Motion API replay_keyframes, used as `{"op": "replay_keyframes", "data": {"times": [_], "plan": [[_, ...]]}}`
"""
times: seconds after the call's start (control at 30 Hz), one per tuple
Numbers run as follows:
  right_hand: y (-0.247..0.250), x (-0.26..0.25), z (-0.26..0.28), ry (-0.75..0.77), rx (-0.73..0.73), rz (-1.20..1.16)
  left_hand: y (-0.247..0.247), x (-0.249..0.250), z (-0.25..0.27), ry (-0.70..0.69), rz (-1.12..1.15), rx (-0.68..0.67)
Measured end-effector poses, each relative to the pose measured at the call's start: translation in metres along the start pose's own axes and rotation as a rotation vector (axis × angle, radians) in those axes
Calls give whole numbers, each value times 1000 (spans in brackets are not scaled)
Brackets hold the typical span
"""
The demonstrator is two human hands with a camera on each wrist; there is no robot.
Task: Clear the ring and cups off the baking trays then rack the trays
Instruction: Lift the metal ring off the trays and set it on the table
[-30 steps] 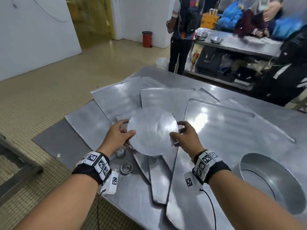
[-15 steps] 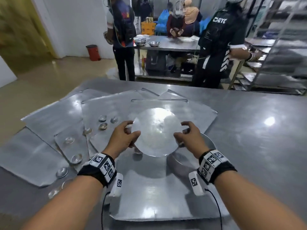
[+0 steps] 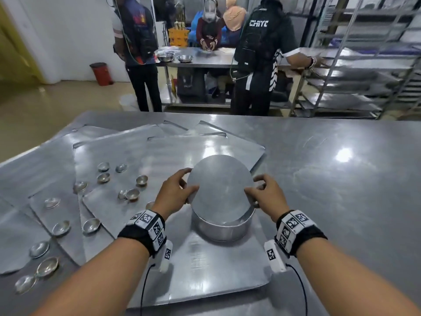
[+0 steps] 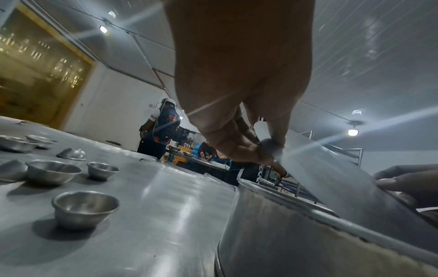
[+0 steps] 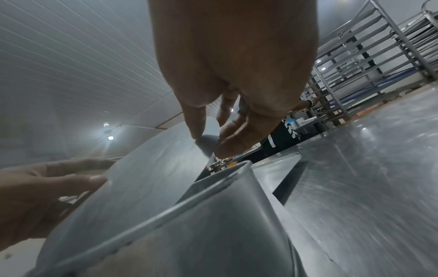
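Observation:
A round metal disc is tilted over a metal cake ring, its near edge dipping inside the ring. My left hand pinches the disc's left edge and my right hand pinches its right edge. The ring stands on a flat baking tray in front of me. In the left wrist view the left hand holds the disc above the ring. In the right wrist view the right hand grips the disc over the ring. Several small metal cups sit on overlapping trays at left.
The steel table extends bare to the right. A tall tray rack stands at the back right. Three people stand beyond the table near a second steel table with bowls. A red bin is by the wall.
The view has swung right and the disc, still held by both hands, has come down over the cake ring, its near edge now inside the ring.

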State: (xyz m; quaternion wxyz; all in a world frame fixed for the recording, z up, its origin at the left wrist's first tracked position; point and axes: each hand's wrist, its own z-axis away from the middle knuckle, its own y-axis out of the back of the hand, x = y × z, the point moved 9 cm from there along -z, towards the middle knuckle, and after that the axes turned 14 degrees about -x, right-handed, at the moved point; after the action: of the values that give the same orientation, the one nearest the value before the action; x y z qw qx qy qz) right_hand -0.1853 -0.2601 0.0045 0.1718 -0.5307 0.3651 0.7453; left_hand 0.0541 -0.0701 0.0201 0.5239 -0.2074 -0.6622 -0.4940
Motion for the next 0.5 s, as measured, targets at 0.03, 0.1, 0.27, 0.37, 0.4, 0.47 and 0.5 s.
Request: {"op": "replay_keyframes", "data": {"times": [0.03,0.1,0.27,0.37,0.4,0.47,0.5], "plan": [[-1,3,-1,-7,-9,5,-1,-2,-1,7,-22,-5],[-3,6,-3,-12,-8,11,-2,-6,-5,22,-54,-10],[2,14,-11,-40,42,39,-9,-18,-17,24,-128,-48],[4,21,-18,-55,44,87,-13,-23,-21,31,-153,-69],[4,23,-19,-64,36,97,-14,-25,-22,36,-159,-72],[3,24,-21,-64,8,137,-16,-29,-24,52,-163,-78],[2,23,-20,-58,-6,164,-17,-31,-25,60,-159,-80]]}}
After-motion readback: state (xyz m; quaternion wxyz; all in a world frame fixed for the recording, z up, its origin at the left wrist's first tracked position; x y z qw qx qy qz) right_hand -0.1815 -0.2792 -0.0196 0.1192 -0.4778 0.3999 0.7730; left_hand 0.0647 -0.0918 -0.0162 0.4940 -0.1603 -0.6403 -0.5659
